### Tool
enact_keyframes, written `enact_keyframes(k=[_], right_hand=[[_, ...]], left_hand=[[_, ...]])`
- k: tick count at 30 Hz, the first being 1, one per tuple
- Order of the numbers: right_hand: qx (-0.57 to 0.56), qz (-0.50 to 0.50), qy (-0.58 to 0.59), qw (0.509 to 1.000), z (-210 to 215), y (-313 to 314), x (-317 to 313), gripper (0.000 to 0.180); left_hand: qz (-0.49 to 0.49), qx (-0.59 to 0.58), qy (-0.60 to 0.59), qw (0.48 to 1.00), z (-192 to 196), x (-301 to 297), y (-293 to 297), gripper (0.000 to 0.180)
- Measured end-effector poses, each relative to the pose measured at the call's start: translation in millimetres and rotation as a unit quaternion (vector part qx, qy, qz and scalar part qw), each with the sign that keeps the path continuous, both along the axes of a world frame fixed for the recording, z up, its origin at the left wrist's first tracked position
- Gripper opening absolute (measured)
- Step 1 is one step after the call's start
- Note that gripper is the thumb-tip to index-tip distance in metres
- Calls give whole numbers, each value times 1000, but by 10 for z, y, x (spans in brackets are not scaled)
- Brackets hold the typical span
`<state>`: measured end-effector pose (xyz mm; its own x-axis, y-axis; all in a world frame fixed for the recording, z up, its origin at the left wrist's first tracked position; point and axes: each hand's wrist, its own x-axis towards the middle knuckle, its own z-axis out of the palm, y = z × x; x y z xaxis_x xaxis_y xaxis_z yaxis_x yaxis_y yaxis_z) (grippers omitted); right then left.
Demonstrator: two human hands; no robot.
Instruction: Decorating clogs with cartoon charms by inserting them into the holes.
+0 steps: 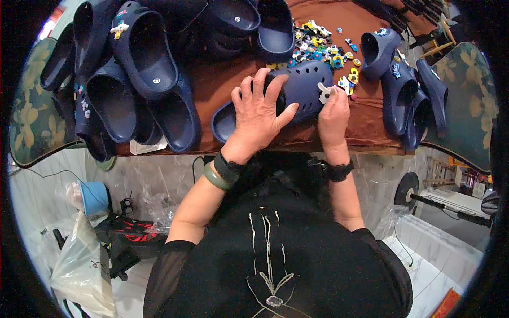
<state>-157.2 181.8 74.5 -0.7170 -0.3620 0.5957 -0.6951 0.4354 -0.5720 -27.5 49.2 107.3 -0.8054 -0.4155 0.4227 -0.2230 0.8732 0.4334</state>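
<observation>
A navy blue clog lies on its side on the brown table, its holed toe pointing right. My left hand is spread over its middle and grips it. My right hand pinches a small white charm against the clog's toe. Just behind the clog lies a heap of small colourful charms.
Several navy clogs are piled at the table's left and back, and more clogs with charms stand at the right. Floral chair cushions flank the table. A plastic bag and a blue tub sit on the floor at the left.
</observation>
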Motion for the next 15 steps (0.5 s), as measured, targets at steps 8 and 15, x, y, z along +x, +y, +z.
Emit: enact_keyframes(k=[8,15], right_hand=[[-60,44,-87,993,3,172,85,22],[-107,111,-166,974,2,305,254,18]], left_hand=[[-2,26,16,1000,-21,-10,-69,57],[-6,33,18,999,-15,-13,-80,53]])
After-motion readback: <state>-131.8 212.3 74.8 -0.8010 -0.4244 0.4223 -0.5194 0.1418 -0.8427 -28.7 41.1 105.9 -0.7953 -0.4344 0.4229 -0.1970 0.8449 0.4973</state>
